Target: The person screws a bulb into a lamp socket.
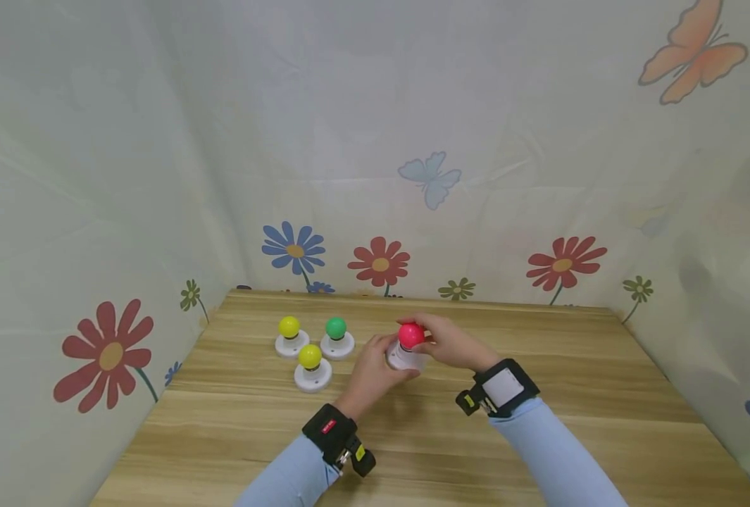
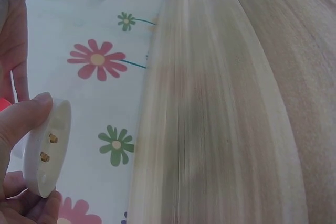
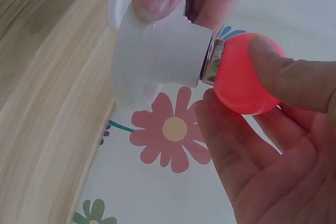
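My left hand (image 1: 375, 370) grips the rim of a white round lamp holder (image 3: 152, 56), lifted off the table. Its underside with two brass screws faces the camera in the left wrist view. With thumb and fingers, my right hand (image 1: 453, 343) holds a red light bulb (image 3: 244, 74) by its globe. The bulb's metal screw base sits partly inside the holder's socket, with a band of metal showing in the right wrist view. Left of the hands stand two yellow bulbs (image 1: 289, 327) and a green bulb (image 1: 336, 327), each upright in its own white holder.
The wooden table (image 1: 539, 451) runs back to a pale cloth (image 1: 349, 105) printed with flowers and butterflies, which also hangs along both sides. Black straps with small cameras are on both wrists. The nearest yellow bulb (image 1: 310, 356) stands just left of my left hand.
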Demonstrator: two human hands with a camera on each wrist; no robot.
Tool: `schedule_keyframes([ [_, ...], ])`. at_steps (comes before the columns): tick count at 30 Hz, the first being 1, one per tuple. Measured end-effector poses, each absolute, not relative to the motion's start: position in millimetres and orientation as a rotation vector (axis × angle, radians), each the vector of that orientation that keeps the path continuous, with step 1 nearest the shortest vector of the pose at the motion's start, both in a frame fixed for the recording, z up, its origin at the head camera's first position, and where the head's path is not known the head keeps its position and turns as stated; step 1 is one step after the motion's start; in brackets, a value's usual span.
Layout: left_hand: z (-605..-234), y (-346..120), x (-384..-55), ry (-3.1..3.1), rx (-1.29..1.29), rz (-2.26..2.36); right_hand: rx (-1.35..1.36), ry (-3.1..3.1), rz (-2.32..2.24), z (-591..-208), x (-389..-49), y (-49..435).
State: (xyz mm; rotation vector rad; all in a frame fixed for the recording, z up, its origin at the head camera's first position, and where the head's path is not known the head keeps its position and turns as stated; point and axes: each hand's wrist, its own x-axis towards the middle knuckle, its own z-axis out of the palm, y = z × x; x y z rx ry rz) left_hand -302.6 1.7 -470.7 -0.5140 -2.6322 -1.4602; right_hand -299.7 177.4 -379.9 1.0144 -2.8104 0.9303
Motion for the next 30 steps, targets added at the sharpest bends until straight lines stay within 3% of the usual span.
schedule_keyframes([
  [22,-474,2,-305,-2.638,-0.481,-1.446,0.533,-2.826,0.814,-390,-303,161],
  [26,-474,2,-305,-2.632,-0.491,-1.436,0.61,-2.811,0.768,-390,-303,162],
  [30,-472,1,-303,-2.633,-0.493,-1.447,0.885,-2.764,0.867,-386,-304,171],
])
